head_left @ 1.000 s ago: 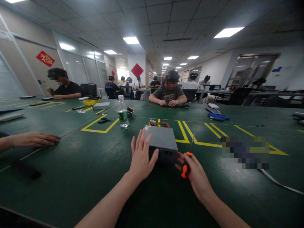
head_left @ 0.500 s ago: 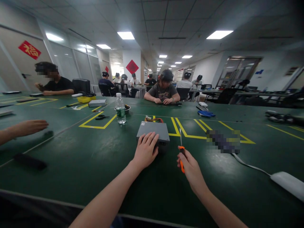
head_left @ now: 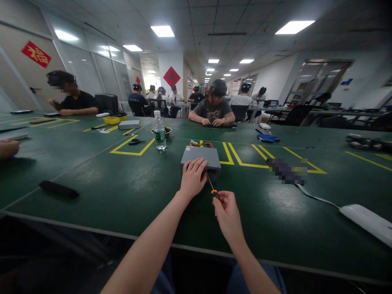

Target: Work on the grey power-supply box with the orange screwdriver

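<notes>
A grey metal computer power supply (head_left: pixel 207 154) sits on the green table, with coloured wires at its far side. My left hand (head_left: pixel 192 178) holds it, fingers across the top and thumb at the front edge. In my right hand (head_left: pixel 227 216) is a screwdriver (head_left: pixel 214 193) with an orange and black handle, gripped closed. Its thin shaft points up and left to the near face of the power supply, beside my left thumb. Whether the tip sits in a screw is too small to tell.
A water bottle (head_left: pixel 159 132) stands behind left, before a bowl (head_left: pixel 167 131). A black bar-shaped item (head_left: pixel 59 189) lies left. To the right are a blurred dark item (head_left: pixel 284 170) and a white power strip (head_left: pixel 366 222). A co-worker (head_left: pixel 211 108) sits opposite; another person's hand (head_left: pixel 8 149) shows far left.
My right hand has brought the screwdriver leftward, from pointing up beside the power supply to its near face. My left hand stays on the power supply. The view has shifted slightly.
</notes>
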A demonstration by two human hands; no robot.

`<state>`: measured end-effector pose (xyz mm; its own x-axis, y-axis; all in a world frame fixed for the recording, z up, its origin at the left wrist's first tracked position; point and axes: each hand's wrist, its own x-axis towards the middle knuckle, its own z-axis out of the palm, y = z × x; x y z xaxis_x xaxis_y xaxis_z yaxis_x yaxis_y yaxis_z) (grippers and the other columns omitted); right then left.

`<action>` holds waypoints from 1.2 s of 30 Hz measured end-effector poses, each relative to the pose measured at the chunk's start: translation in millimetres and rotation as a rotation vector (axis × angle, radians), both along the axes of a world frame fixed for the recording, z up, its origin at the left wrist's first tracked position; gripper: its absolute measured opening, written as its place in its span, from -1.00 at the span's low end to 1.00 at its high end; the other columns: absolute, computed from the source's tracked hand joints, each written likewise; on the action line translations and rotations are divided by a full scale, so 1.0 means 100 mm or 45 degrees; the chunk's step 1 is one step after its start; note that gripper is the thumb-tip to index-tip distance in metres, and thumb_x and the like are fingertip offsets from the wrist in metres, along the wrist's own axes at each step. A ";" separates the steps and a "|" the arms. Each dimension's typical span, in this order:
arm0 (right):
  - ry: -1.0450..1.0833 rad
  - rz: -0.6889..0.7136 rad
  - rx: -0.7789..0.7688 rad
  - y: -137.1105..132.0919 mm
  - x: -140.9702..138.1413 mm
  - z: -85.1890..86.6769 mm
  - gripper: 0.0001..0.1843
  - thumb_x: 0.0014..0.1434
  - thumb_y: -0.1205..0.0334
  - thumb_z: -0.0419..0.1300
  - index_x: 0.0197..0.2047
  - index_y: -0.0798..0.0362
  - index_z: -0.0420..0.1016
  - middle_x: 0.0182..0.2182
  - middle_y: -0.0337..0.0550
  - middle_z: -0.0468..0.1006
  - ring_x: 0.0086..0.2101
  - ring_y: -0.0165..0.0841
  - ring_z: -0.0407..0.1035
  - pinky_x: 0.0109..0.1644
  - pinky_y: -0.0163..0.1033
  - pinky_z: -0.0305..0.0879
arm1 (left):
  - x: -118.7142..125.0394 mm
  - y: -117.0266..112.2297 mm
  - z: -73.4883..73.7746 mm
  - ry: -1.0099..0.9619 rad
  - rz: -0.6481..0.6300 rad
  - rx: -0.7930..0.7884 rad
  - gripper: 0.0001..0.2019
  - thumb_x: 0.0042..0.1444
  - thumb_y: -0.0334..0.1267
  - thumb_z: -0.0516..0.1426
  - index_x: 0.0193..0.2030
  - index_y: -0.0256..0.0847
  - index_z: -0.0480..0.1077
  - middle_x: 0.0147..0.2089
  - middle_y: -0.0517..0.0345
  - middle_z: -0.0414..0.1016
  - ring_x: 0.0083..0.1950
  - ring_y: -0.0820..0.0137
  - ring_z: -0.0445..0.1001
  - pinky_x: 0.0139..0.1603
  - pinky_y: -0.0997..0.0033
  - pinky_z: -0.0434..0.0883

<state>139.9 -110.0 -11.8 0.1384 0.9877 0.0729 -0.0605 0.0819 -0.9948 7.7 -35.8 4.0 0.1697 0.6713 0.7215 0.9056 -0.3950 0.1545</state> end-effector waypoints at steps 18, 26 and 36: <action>-0.157 -0.007 0.067 0.00 0.00 0.01 -0.76 0.01 0.10 0.17 -0.26 0.01 0.27 -0.42 -0.22 0.43 -0.48 -0.35 0.31 -0.47 -0.28 0.18 | 0.02 0.04 -0.03 -0.070 0.011 0.000 -0.67 0.16 -0.33 -0.02 0.07 -0.10 0.26 0.13 0.14 0.32 0.20 0.33 0.19 0.22 0.17 0.04; 0.179 -0.016 -0.164 0.01 -0.11 0.03 -0.70 -0.11 0.17 0.26 -0.32 0.00 0.25 -0.56 -0.36 0.35 -0.67 -0.50 0.13 -0.68 -0.41 -0.03 | 0.03 0.02 0.00 -0.079 0.004 -0.012 -0.67 0.15 -0.34 -0.03 0.07 -0.10 0.26 0.13 0.12 0.32 0.19 0.32 0.19 0.21 0.15 0.04; 0.758 0.135 -0.512 -0.02 -0.33 0.17 -0.78 -0.03 0.12 0.19 -0.41 0.13 0.38 -0.58 -0.25 0.33 -0.65 -0.56 0.16 -0.71 -0.47 0.00 | 0.03 0.03 -0.02 -0.087 0.005 0.007 -0.64 0.10 -0.36 0.01 0.07 -0.11 0.25 0.13 0.13 0.32 0.20 0.33 0.19 0.23 0.16 0.04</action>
<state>106.7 -111.6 4.9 -0.0564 0.9325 -0.3568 -0.5888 -0.3197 -0.7424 10.2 -32.9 2.1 0.1170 0.6681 0.7349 0.8946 -0.3921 0.2141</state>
